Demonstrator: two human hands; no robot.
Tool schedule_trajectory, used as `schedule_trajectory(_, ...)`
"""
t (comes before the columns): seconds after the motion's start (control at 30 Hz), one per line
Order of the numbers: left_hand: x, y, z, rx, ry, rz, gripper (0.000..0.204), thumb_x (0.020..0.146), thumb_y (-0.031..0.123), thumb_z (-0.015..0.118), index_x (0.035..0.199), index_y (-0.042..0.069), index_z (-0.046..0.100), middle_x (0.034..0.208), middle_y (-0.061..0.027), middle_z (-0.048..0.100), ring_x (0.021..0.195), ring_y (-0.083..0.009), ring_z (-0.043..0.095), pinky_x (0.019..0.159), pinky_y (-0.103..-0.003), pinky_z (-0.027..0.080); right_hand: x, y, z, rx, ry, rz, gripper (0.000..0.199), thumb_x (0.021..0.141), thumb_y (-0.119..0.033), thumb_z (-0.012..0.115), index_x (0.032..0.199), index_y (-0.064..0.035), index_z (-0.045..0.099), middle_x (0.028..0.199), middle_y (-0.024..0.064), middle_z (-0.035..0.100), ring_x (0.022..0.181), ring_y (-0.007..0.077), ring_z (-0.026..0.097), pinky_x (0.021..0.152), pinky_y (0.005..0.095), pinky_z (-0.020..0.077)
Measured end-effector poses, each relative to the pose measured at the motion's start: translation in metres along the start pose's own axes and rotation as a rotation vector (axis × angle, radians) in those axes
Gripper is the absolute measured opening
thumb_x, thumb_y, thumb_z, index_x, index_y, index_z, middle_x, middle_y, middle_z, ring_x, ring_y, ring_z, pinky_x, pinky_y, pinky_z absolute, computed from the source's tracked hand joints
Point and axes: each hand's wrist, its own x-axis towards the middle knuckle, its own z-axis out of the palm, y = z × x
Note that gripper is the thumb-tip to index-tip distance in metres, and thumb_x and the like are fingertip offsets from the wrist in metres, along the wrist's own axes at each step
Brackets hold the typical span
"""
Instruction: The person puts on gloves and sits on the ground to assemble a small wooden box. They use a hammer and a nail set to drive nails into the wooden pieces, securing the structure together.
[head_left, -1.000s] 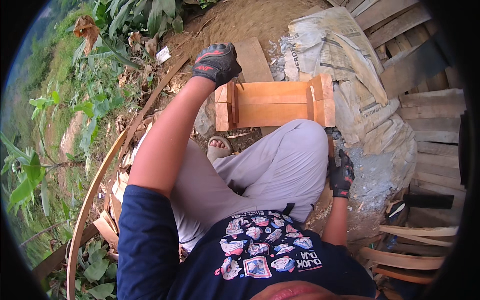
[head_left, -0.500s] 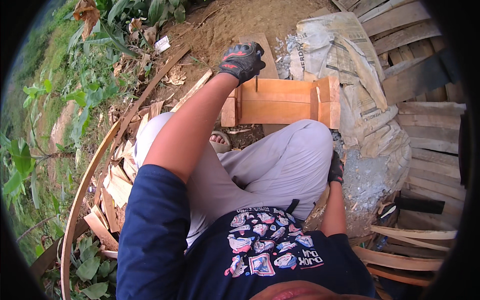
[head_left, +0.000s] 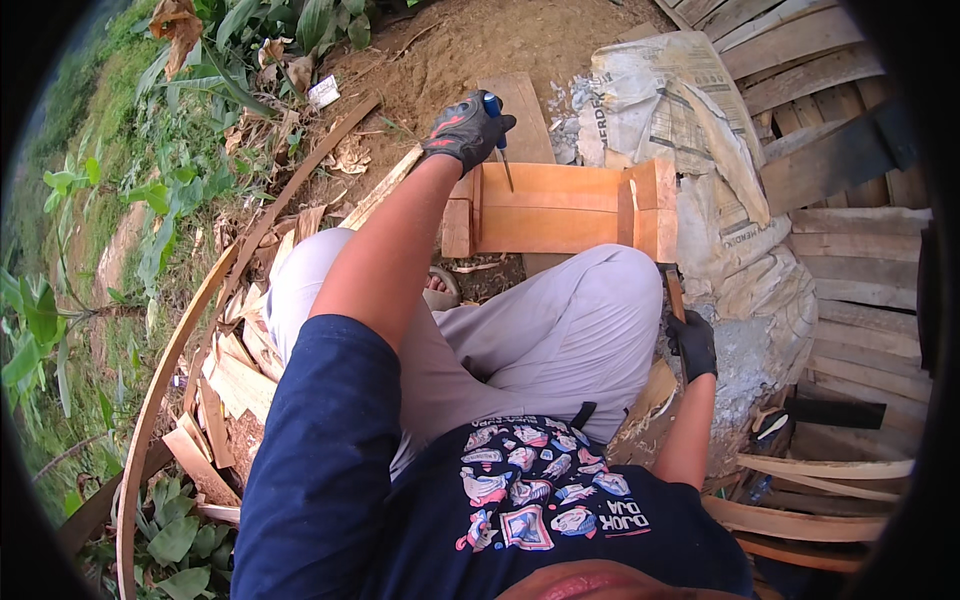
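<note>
In front of my knees lies an orange-brown wooden piece [head_left: 550,206], a panel between two thicker end blocks. My left hand [head_left: 465,132], in a black and red glove, is closed around a screwdriver with a blue handle [head_left: 491,106]. The thin shaft slants down, its tip at the upper left of the panel. By my right knee, my gloved right hand [head_left: 693,345] is wrapped round the wooden handle of a hammer [head_left: 676,291]. The hammer's dark head shows just below the right end block and is partly hidden by my knee.
A flat board [head_left: 522,105] lies on the dirt under the wooden piece. Crumpled sacking [head_left: 665,85] and grey rubble spread to the right, near stacked slats [head_left: 865,260]. Wood scraps [head_left: 240,380], a long curved strip [head_left: 165,400] and plants lie left.
My right hand has come out from beside my knee, bringing the hammer into view. My left hand has shifted slightly left and tilted, showing the screwdriver's blue handle.
</note>
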Motion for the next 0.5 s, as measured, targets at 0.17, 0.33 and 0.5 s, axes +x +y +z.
schedule_trajectory(0.17,0.011,0.01,0.009,0.034,0.019,0.086,0.053,0.097,0.049,0.069,0.132,0.011,0.068,0.112,-0.013,0.08,0.114,-0.032,0.074,0.098,-0.043,0.055,-0.032,-0.01,-0.011,0.184,0.026,-0.052,0.023,0.1,-0.026,0.075,0.112,-0.0064,0.071,0.077,-0.0001,0.064,0.058,0.0093,0.056,0.054,0.0266,0.0436)
schedule_trajectory(0.33,0.024,0.006,0.018,0.089,0.053,0.122,0.05,0.099,0.047,0.067,0.133,0.011,0.065,0.105,-0.0107,0.081,0.109,-0.0321,0.075,0.096,-0.044,0.055,-0.058,-0.026,-0.016,0.29,0.077,-0.082,0.024,0.101,-0.026,0.076,0.111,-0.0047,0.072,0.078,0.0005,0.063,0.062,0.0101,0.055,0.057,0.0271,0.0435)
schedule_trajectory(0.5,0.028,-0.002,0.023,0.078,0.143,0.079,0.051,0.1,0.046,0.067,0.136,0.01,0.064,0.102,-0.0103,0.081,0.108,-0.031,0.076,0.095,-0.043,0.055,-0.087,-0.051,-0.016,0.312,0.118,-0.129,0.023,0.102,-0.026,0.076,0.109,-0.0049,0.071,0.077,-0.0007,0.061,0.062,0.0091,0.054,0.057,0.0261,0.043)
